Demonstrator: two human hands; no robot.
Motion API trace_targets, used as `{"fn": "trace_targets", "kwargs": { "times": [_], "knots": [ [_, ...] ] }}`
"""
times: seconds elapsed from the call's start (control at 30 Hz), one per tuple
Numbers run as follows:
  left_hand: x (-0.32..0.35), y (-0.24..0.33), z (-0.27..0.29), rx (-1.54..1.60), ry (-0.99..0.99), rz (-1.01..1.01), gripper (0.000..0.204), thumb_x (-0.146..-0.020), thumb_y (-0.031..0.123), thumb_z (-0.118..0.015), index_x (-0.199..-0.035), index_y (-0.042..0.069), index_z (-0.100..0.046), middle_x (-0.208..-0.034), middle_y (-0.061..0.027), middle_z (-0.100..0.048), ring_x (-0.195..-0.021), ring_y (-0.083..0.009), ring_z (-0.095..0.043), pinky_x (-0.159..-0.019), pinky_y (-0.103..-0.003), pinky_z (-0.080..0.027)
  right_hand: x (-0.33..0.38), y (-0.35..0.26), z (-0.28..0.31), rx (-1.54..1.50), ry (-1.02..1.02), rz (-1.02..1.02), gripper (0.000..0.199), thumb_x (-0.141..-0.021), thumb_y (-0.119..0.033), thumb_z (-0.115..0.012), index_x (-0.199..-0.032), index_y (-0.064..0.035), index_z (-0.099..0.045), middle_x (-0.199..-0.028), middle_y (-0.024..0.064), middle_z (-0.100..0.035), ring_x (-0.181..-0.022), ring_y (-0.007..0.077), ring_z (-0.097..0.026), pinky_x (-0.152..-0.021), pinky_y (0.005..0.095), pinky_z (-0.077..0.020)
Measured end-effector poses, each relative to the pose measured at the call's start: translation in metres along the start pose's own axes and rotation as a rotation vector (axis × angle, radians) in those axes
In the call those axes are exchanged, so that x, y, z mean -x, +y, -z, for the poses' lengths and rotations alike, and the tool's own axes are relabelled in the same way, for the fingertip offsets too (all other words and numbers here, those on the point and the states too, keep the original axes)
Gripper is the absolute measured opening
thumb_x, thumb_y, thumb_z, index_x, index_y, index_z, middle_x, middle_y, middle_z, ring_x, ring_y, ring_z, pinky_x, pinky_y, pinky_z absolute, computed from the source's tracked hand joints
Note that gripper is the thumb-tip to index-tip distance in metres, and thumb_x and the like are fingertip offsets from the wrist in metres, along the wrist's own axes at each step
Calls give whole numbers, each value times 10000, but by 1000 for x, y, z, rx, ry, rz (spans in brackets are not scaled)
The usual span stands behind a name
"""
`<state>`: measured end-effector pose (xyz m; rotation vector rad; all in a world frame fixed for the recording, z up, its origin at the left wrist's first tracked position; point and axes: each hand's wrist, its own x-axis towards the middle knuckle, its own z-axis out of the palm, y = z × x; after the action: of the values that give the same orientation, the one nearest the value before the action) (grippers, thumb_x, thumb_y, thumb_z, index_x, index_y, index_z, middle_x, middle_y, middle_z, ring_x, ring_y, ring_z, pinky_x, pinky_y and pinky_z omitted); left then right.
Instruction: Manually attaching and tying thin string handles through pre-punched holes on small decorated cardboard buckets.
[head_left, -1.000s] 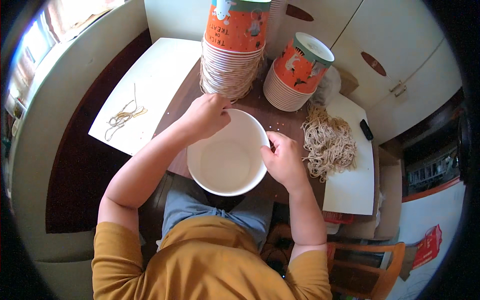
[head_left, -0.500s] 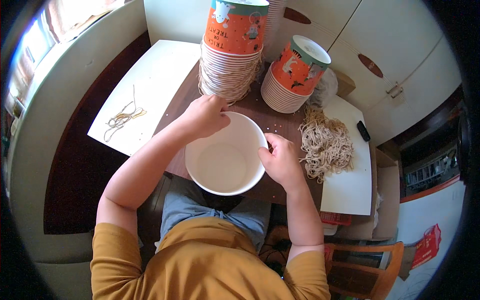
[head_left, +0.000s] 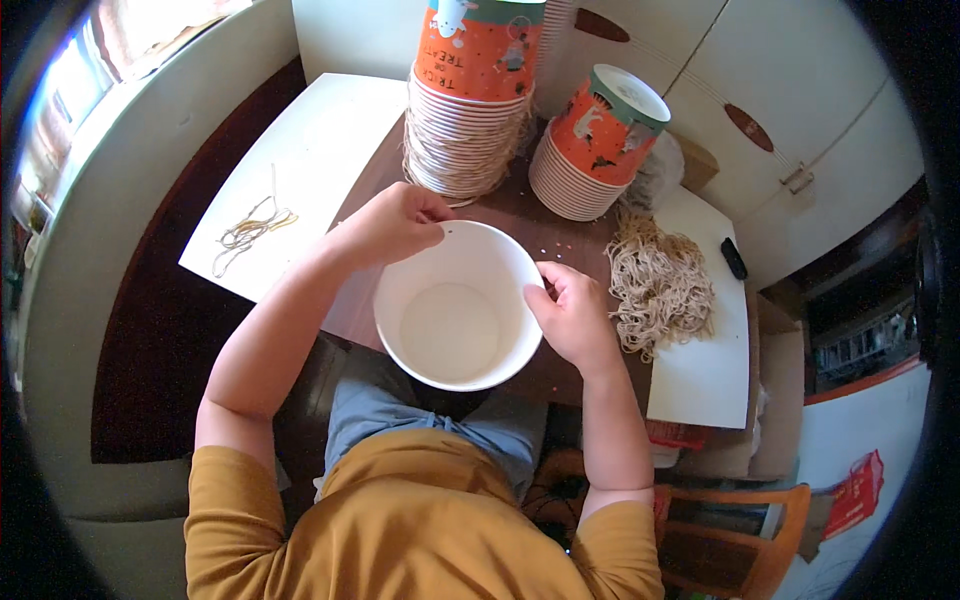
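Note:
A white-lined paper bucket [head_left: 450, 325] stands before me at the table's near edge, its open mouth facing up and nothing visible inside. My right hand [head_left: 573, 312] clasps its right rim, thumb inside and fingers around the outer wall. At the far-left rim my left hand [head_left: 402, 225] is closed, thumb by the edge and fingers curled beyond it; any small thing between them is hidden. Just beside that thumb, a small dark hole shows under the rim. Beyond the hands rises a tall stack of orange buckets [head_left: 478, 60], upside down, with beige cords hanging around their rims.
A shorter stack of orange buckets [head_left: 598, 145] stands farther right. Beige cords lie heaped [head_left: 660, 285] on the white right panel, near a black object [head_left: 734, 259]. A few loose cords [head_left: 255, 232] rest on the left panel. A wooden chair [head_left: 735, 535] is at the lower right.
My left hand has shifted slightly left along the rim, uncovering the small hole. My right hand keeps its hold. The whole view has shifted a little.

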<state>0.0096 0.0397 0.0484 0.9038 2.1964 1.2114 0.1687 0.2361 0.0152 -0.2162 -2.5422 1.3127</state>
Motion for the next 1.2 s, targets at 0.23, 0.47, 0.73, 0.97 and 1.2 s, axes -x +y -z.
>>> {"fn": "trace_targets", "kwargs": {
  "times": [0.23,0.47,0.73,0.97,1.2],
  "knots": [
    [19,0,-8,-43,264,5,278,-769,46,-541,-1001,-25,-679,-795,-139,-681,-710,-180,-641,-682,-313,-511,-6,33,85,43,26,-158,130,-871,-120,-637,-944,-18,-669,-829,20,-640,-728,98,-570,-700,251,-473],
    [13,-11,-13,-15,349,-43,309,-764,51,-525,-1031,-31,-657,-846,-143,-678,-717,-185,-635,-689,-312,-505,9,97,101,634,-238,-41,168,-730,-114,-702,-864,-19,-663,-873,118,-615,-852,258,-610,-757,348,-489],
    [24,5,-19,-152,443,-59,309,-766,61,-550,-1057,-7,-630,-954,-124,-621,-764,-223,-611,-701,-342,-504,-18,121,68,756,-208,-61,131,-704,-125,-704,-748,-29,-627,-837,119,-594,-820,284,-597,-744,355,-483],
    [43,31,-21,-301,394,-636,262,-758,21,-702,-1016,43,-662,-1006,-125,-612,-955,-288,-592,-820,-361,-496,-25,24,74,59,-106,138,86,-759,-77,-651,-773,-9,-600,-829,55,-621,-798,142,-602,-762,285,-486],
    [22,45,-37,-174,182,-866,270,-789,55,-682,-1057,41,-659,-907,-126,-630,-818,-301,-633,-731,-383,-522,-25,-44,51,-229,-366,79,111,-811,-73,-671,-901,-14,-642,-879,21,-651,-789,90,-594,-736,246,-489]
  ]
}}
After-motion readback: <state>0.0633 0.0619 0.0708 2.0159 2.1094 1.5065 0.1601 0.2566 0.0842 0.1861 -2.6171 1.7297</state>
